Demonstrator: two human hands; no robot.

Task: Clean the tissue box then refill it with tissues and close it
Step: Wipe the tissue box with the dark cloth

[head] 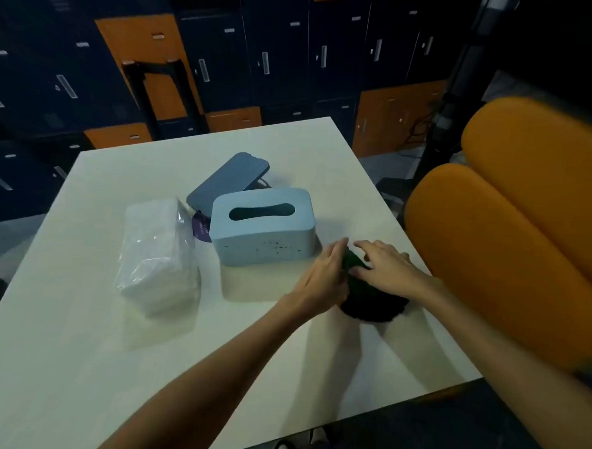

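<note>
At the middle of the table [82, 334]: tissue box [261, 229], long axis left-right, spotted face toward the person, just left of the cloth [372, 304]. Left hand [323, 279], nearer the box, lies straight-fingered against the cloth; right hand [387, 271] rests spread on top, neither plainly gripping.

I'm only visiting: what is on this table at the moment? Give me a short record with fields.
table: pale, square top
tissue box: light blue, slot on top, dark specks on its near side
darker blue panel: tilted, leaning behind the box
tissue pack: in clear plastic, left of the box
cloth: dark green, on the table right of the box
left hand: straight fingers against the cloth
right hand: rests on the cloth
orange chair: right of the table
</note>
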